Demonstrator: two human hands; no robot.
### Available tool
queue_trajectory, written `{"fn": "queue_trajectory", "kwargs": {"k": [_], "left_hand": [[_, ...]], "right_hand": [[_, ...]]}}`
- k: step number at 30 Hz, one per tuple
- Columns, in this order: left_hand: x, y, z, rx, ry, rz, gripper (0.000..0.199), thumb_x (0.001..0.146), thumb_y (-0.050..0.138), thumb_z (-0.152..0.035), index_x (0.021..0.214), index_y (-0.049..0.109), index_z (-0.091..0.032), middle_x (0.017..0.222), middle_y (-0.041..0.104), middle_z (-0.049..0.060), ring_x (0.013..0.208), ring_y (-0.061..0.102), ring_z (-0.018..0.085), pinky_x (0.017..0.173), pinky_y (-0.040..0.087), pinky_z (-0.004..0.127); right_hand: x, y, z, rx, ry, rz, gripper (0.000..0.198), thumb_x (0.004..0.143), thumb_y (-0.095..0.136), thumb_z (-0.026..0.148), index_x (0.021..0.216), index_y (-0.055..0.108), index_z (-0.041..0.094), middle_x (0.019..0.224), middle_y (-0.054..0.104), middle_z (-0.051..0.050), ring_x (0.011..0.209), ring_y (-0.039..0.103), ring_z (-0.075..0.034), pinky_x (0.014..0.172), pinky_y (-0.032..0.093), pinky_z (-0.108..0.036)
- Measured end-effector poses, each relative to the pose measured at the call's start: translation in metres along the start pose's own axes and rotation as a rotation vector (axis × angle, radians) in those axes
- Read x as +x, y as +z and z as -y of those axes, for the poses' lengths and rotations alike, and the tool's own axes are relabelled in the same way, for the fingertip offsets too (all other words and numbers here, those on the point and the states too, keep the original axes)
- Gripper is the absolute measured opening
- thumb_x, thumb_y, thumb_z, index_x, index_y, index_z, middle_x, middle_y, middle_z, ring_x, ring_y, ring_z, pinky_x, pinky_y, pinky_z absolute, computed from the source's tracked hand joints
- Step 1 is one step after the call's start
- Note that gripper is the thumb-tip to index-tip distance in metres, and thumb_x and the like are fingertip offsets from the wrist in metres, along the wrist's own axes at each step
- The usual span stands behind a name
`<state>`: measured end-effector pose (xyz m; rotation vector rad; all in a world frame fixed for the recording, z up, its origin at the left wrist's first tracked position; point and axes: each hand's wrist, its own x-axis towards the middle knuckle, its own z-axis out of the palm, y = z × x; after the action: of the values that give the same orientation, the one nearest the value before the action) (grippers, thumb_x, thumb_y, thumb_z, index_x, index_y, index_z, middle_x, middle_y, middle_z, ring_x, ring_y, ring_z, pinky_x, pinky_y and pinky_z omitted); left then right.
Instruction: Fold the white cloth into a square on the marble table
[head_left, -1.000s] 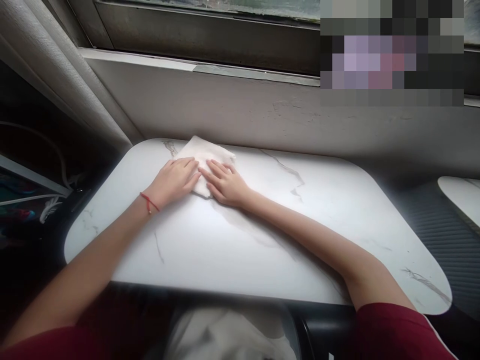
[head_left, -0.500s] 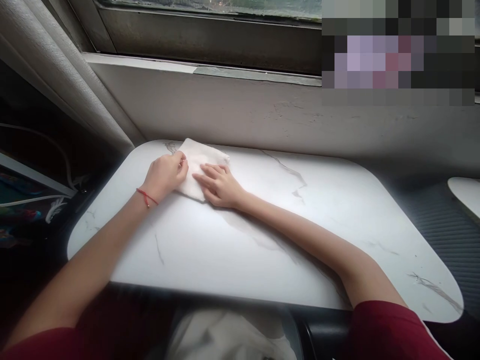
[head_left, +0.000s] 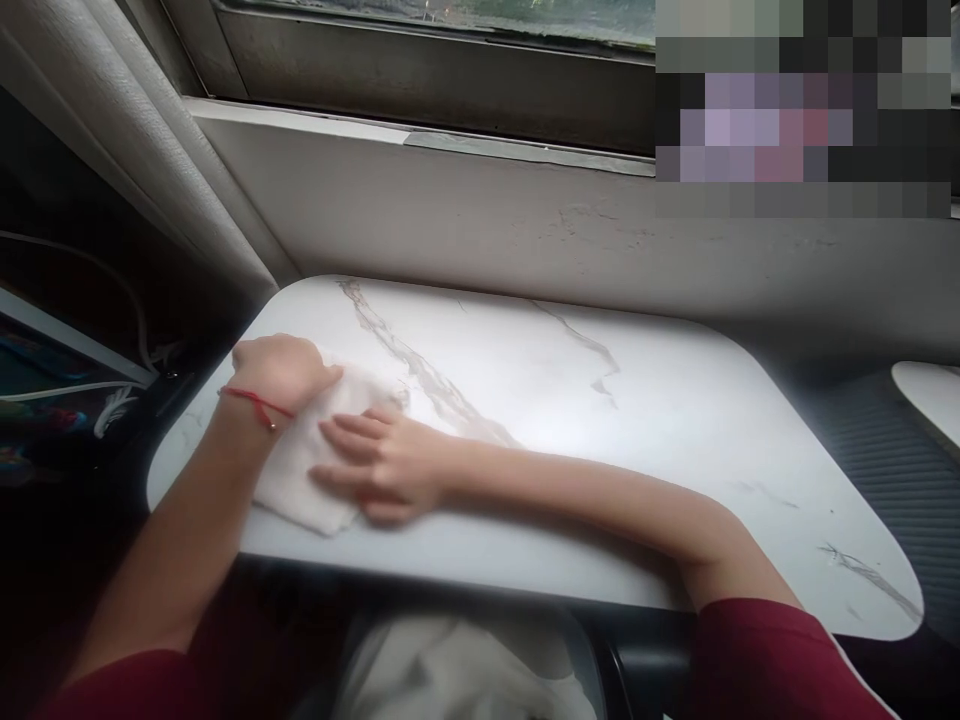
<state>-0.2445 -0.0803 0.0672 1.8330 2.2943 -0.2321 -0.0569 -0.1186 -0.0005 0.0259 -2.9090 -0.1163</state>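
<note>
A white cloth lies flat on the left part of a white marble-patterned table. My left hand, with a red cord bracelet at the wrist, is closed at the cloth's upper left edge; its thumb points right and its other fingers are mostly hidden. Spread on the cloth's right side is my right hand, its fingers stretched out and pressing down. That hand is slightly blurred.
Behind the table rises a pale wall under a window ledge. A light curtain hangs at the left, near white cables. Another white tabletop shows at the far right. The upper right is pixelated.
Both hands and the cloth have moved from the table's back edge toward me and to the left. A grey vein in the tabletop is now uncovered. The view has shifted slightly.
</note>
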Motion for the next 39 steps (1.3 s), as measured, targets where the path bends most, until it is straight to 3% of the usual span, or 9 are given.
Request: {"fn": "queue_trajectory", "kwargs": {"k": [3, 7, 12, 17, 22, 25, 29, 34, 39], "left_hand": [[0.010, 0.003, 0.010, 0.165, -0.198, 0.020, 0.028, 0.078, 0.058, -0.042, 0.070, 0.068, -0.018, 0.073, 0.068, 0.017, 0.091, 0.065, 0.040, 0.077, 0.047, 0.049], [0.021, 0.013, 0.011, 0.079, -0.183, -0.180, 0.030, 0.082, 0.055, -0.040, 0.077, 0.069, -0.015, 0.081, 0.069, 0.021, 0.089, 0.066, 0.042, 0.075, 0.047, 0.053], [0.029, 0.022, 0.002, 0.005, 0.025, -0.501, 0.066, 0.092, 0.033, -0.066, 0.085, 0.071, -0.012, 0.071, 0.067, 0.020, 0.084, 0.067, 0.040, 0.075, 0.048, 0.049], [0.036, 0.018, -0.003, -0.049, 0.306, -0.329, 0.056, 0.098, 0.027, -0.054, 0.108, 0.068, -0.015, 0.102, 0.074, 0.017, 0.102, 0.067, 0.034, 0.091, 0.048, 0.046], [0.047, 0.030, -0.006, -0.092, 0.569, -0.346, 0.050, 0.100, 0.028, -0.040, 0.131, 0.057, -0.015, 0.144, 0.058, 0.016, 0.137, 0.049, 0.030, 0.115, 0.033, 0.047], [0.045, 0.033, -0.014, -0.126, 0.634, -0.370, 0.047, 0.100, 0.028, -0.041, 0.125, 0.061, -0.016, 0.134, 0.064, 0.014, 0.131, 0.054, 0.029, 0.109, 0.038, 0.045], [0.033, 0.025, -0.023, -0.177, 0.690, -0.404, 0.041, 0.098, 0.034, -0.040, 0.096, 0.068, -0.018, 0.098, 0.073, 0.010, 0.097, 0.065, 0.027, 0.091, 0.046, 0.041], [0.021, 0.019, -0.025, -0.345, 0.801, -0.230, 0.034, 0.093, 0.046, -0.042, 0.075, 0.066, -0.022, 0.069, 0.068, 0.001, 0.062, 0.057, 0.015, 0.061, 0.041, 0.029], [0.010, 0.018, -0.030, -0.522, 0.926, 0.261, 0.034, 0.091, 0.058, -0.047, 0.073, 0.067, -0.019, 0.061, 0.067, 0.000, 0.055, 0.057, 0.011, 0.056, 0.043, 0.023]], "right_hand": [[0.017, 0.006, 0.001, -0.016, 0.006, 0.019, 0.057, 0.100, 0.041, 0.040, 0.152, 0.046, 0.018, 0.155, 0.042, -0.025, 0.141, 0.041, -0.039, 0.102, 0.037, -0.046], [0.032, 0.013, -0.014, -0.035, 0.088, 0.045, 0.053, 0.105, 0.027, 0.034, 0.156, 0.040, 0.025, 0.162, 0.034, -0.017, 0.149, 0.032, -0.031, 0.107, 0.035, -0.041], [0.040, 0.022, -0.043, -0.063, 0.294, 0.048, 0.050, 0.106, 0.025, 0.032, 0.148, 0.051, 0.020, 0.158, 0.041, -0.015, 0.144, 0.037, -0.029, 0.111, 0.033, -0.043], [0.032, 0.034, -0.074, -0.062, 0.533, -0.048, 0.048, 0.104, 0.031, 0.031, 0.137, 0.058, 0.009, 0.151, 0.047, -0.025, 0.141, 0.039, -0.035, 0.109, 0.034, -0.049], [0.004, 0.038, -0.092, -0.070, 0.566, -0.094, 0.049, 0.103, 0.034, 0.030, 0.140, 0.055, 0.005, 0.151, 0.046, -0.027, 0.144, 0.035, -0.037, 0.110, 0.030, -0.050], [-0.019, 0.029, -0.089, -0.052, 0.520, -0.107, 0.049, 0.100, 0.039, 0.030, 0.140, 0.055, 0.008, 0.146, 0.049, -0.025, 0.137, 0.041, -0.036, 0.105, 0.034, -0.049], [-0.048, 0.004, -0.071, 0.021, 0.500, -0.070, 0.039, 0.092, 0.046, 0.029, 0.122, 0.068, 0.015, 0.129, 0.059, -0.019, 0.110, 0.051, -0.031, 0.093, 0.038, -0.045], [-0.071, -0.031, -0.049, 0.280, 0.380, -0.026, 0.029, 0.088, 0.046, 0.026, 0.096, 0.073, 0.016, 0.110, 0.066, -0.012, 0.088, 0.049, -0.023, 0.085, 0.041, -0.038], [-0.072, -0.065, -0.032, 0.562, 0.278, 0.098, 0.022, 0.083, 0.052, 0.022, 0.065, 0.064, 0.017, 0.087, 0.067, -0.006, 0.073, 0.047, -0.016, 0.075, 0.042, -0.031]]}}
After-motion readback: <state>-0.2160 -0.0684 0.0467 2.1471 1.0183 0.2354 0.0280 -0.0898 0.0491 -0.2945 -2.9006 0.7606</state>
